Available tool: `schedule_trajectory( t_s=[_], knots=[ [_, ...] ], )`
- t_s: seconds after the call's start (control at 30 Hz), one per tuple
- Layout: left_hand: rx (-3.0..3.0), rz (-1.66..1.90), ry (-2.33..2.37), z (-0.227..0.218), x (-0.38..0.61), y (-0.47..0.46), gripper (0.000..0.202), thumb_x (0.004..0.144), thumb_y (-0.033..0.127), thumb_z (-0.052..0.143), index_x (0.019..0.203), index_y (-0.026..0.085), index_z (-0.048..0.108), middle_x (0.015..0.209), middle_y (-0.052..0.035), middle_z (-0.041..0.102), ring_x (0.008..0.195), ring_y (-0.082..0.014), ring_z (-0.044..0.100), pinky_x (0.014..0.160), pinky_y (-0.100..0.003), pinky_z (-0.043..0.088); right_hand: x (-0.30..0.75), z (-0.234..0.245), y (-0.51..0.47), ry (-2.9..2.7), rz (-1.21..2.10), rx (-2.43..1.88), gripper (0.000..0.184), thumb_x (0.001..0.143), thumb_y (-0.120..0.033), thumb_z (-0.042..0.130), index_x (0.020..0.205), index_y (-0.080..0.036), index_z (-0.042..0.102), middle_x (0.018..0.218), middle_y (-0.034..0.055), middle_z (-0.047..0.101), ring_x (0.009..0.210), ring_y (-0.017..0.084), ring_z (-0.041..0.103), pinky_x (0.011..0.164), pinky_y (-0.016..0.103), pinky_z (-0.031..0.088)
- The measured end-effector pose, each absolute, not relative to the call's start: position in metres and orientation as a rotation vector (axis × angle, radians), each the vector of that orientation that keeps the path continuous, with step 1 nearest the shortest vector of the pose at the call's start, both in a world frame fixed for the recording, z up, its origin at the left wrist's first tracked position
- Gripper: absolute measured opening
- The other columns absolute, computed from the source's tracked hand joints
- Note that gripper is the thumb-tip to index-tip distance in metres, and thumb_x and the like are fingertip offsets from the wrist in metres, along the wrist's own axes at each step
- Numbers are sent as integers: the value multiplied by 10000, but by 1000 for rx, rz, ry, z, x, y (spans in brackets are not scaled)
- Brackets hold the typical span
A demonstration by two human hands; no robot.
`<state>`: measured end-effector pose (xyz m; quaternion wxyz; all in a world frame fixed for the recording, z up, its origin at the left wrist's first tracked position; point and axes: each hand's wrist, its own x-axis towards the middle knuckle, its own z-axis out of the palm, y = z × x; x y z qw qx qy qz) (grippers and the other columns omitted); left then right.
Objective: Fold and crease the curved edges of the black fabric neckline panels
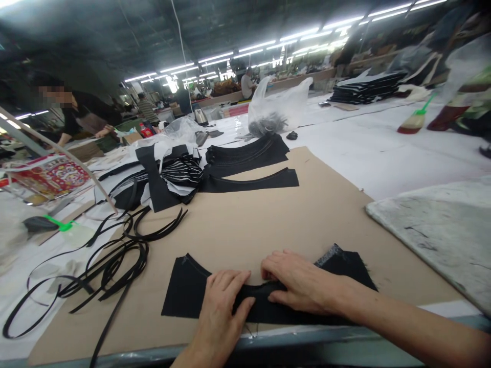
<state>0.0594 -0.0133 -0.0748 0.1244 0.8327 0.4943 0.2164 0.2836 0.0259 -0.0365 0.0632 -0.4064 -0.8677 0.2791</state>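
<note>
A black fabric piece [184, 291] with a curved inner edge lies flat at the front of the brown board. My left hand [224, 301] rests on its middle, fingers at the curved edge and thumb on the cloth, holding the edge. Just to the right, my right hand [293, 281] has bent fingers and thumb at the same edge, gripping it. A short stretch of the edge shows between both hands. The right end of the piece has a greyish, shiny strip along its edge. Part of the cloth is hidden under my right hand and forearm.
Black strips [126, 260] lie coiled at the left. Behind are curved black pieces [253, 179], a striped bundle [182, 171] and a plastic bag [280, 110]. A stained slab [441, 230] is at right. Green-nozzled bottles [414, 120] stand about. A co-worker [84, 112] works at far left.
</note>
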Motion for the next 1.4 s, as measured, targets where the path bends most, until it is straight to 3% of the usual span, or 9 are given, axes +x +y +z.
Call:
schedule_trajectory(
  t_s=[0.17,0.3,0.47,0.63,0.77,0.9,1.13,1.27,1.4],
  knots=[
    [2163,464,1379,-57,92,-2,308,729,2,556,922,222,652,949,-18,626,968,-190,562,871,-351,455,284,-35,28,-2614,883,-1277,134,763,-216,659,877,-188,594,903,40,618,871,216,553,768,319,398],
    [2119,420,1383,-54,98,3,304,715,-23,517,831,216,666,884,-10,622,914,-177,574,820,-315,456,290,-44,27,-2580,881,-1224,101,766,-158,624,852,-195,587,899,24,606,871,196,554,760,297,394],
    [2254,442,1343,-63,97,-3,353,818,10,437,900,244,689,873,-18,631,864,-174,590,770,-304,490,298,-53,21,-2538,857,-1130,110,808,-105,581,871,-195,578,899,12,589,879,170,544,772,275,393],
    [2668,591,1239,-78,91,-18,354,877,78,361,1036,157,667,852,-61,657,785,-186,606,699,-304,535,304,-60,15,-2635,634,-996,77,902,-137,513,857,-178,561,905,34,572,874,172,520,777,283,389],
    [3076,738,1104,-96,78,-29,461,818,60,366,1231,64,571,1130,-123,666,1055,-220,595,878,-327,518,309,-69,10,-2765,344,-854,179,956,-134,404,883,-161,566,878,51,558,816,180,476,756,307,369],
    [3192,649,1115,-104,68,-35,524,792,56,403,1305,69,511,1265,-102,622,1208,-198,527,966,-304,465,311,-69,7,-2810,234,-786,206,963,-121,374,939,-149,577,896,60,562,801,178,454,774,329,350],
    [2881,697,1133,-86,67,-29,414,855,84,432,1243,190,532,1154,-40,678,1066,-146,612,946,-325,433,312,-48,10,-2757,429,-999,77,881,-211,540,953,-188,556,941,43,575,888,202,493,825,362,336],
    [2600,643,1308,-76,75,-25,319,875,208,566,1187,271,560,1026,-3,680,976,-170,615,875,-357,433,312,-37,14,-2693,577,-1160,237,789,-308,675,955,-192,552,951,37,588,924,229,503,853,396,335],
    [2329,487,1393,-66,99,-19,328,793,140,612,1099,256,602,1027,-29,642,1023,-227,564,886,-412,415,312,-30,18,-2751,689,-1230,218,764,-298,686,922,-192,580,916,37,599,884,232,520,842,404,349]
  ],
)
